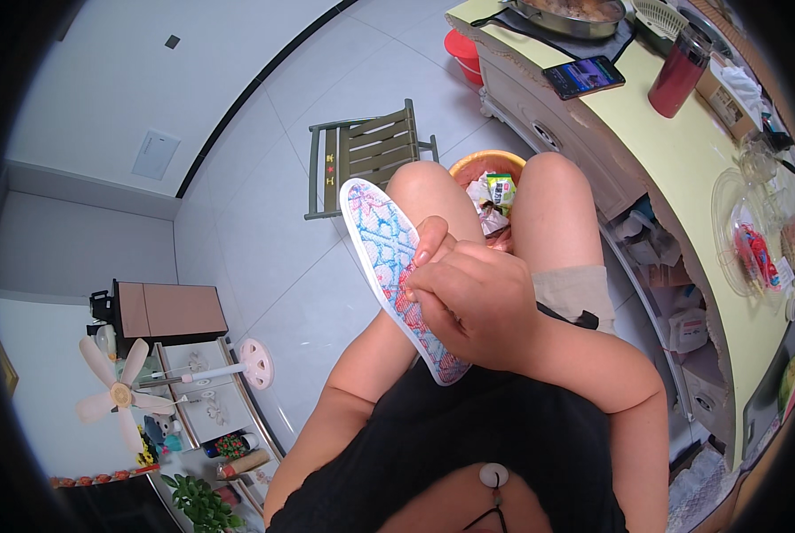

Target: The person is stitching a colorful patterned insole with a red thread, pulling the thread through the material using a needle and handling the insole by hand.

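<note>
A long embroidered insole (389, 258) with a white rim and a blue, pink and red stitched pattern is held tilted above my lap. My left hand (429, 238) is mostly hidden behind the insole and my other hand; what seems to be its thumb presses on the insole's right edge. Over the insole's middle, my right hand (482, 302) is closed, with thumb and forefinger pinched against the stitched face. Whatever thin thing it may pinch is too small to make out.
Between my knees stands a yellow-rimmed bin (477, 164) with wrappers. Ahead is a folding stool (375, 147). Along the right runs a pale counter (673, 169) carrying a phone (584, 77), a red flask (680, 75) and a pan (584, 19). A fan (122, 391) stands left.
</note>
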{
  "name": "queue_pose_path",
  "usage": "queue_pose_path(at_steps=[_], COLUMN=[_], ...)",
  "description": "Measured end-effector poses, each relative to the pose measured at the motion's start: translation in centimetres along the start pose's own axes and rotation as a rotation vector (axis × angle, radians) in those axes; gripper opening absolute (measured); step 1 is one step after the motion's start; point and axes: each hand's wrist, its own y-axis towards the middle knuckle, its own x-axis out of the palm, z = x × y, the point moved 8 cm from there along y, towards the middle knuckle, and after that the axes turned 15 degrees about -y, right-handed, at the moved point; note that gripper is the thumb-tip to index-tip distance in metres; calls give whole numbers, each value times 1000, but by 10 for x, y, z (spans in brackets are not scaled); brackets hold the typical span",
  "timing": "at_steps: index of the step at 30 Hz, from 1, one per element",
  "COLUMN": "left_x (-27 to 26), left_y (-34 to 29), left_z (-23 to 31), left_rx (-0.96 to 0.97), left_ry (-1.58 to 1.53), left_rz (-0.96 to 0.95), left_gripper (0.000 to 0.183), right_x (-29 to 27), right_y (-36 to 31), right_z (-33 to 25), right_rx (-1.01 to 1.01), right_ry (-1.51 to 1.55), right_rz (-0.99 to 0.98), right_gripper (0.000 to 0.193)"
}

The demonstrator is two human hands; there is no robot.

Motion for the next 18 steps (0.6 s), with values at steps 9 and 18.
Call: queue_pose_path(at_steps=[9, 18], left_x=[1, 9], left_y=[2, 5], left_z=[0, 5], left_rx=[9, 23], left_ry=[7, 54], left_rz=[6, 70], left_gripper=[8, 10], right_x=[-1, -1], right_y=[1, 0], right_z=[-1, -1], right_rx=[-1, 3], right_ry=[14, 3], right_rz=[-26, -27], right_gripper=[13, 13])
